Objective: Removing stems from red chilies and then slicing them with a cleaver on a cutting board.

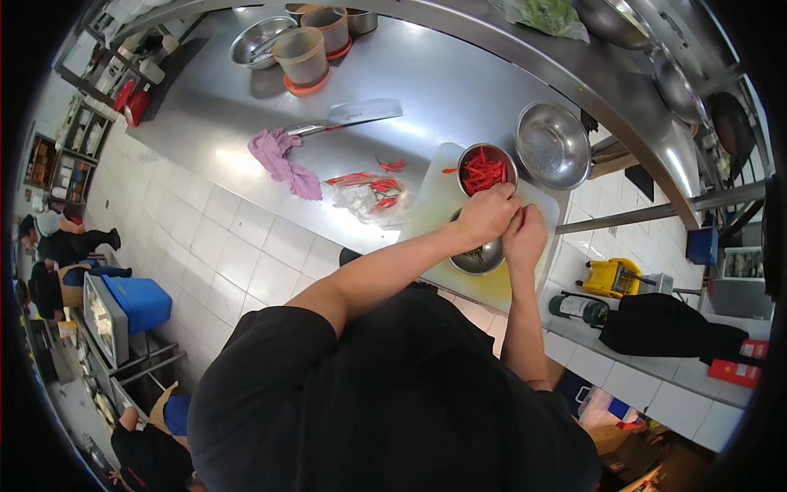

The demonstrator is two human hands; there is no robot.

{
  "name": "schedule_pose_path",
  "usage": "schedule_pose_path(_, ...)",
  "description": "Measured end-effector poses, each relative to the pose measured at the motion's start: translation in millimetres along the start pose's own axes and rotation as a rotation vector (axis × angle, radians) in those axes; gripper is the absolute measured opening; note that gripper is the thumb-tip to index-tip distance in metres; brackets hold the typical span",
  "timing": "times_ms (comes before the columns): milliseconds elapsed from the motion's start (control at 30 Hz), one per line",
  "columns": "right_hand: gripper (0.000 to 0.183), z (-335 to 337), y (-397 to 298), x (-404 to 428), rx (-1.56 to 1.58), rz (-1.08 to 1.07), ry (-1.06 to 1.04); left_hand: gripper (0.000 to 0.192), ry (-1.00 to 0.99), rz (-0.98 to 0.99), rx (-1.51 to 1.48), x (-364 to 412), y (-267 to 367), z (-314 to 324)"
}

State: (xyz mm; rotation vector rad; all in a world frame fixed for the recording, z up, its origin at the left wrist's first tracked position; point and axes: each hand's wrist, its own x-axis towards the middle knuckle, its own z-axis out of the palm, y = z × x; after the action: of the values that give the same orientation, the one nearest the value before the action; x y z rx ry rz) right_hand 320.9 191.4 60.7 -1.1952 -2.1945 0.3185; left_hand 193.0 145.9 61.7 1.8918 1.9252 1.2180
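Before me, my left hand (489,212) and my right hand (526,238) meet at the fingertips, thumbs and fingers curled in a pinch. Whatever lies between the fingers is hidden. Just beyond them is a steel bowl (462,158) of red chilli peppers (486,172). Under my hands and left forearm, partly covered, sits a second steel bowl (486,265) with green stems (474,253) in it. Both bowls stand on a pale cutting board (430,215). To the left, a clear plastic bag (359,210) holds more red chillies (384,185); a few lie loose beside it.
A cleaver (366,112) lies on the steel table (215,117), its handle near a purple cloth (284,161). A perforated steel bowl (552,144) stands right of the board. Plastic tubs (301,58) and a steel bowl (255,40) are at the back. People (154,452) work at left.
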Motion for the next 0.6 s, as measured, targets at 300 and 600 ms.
schedule_pose_path(300,0.018,12.6,-1.4,-35.7,-0.403,-0.181,-0.755,0.014,0.091,-0.12,0.19,10.6,-72.9,-15.5)
schedule_pose_path(600,0.014,74.8,-100.1,-4.0,0.497,-0.272,-0.71,0.022,-0.281,-0.673,0.293,-121.6,-144.2,-97.7)
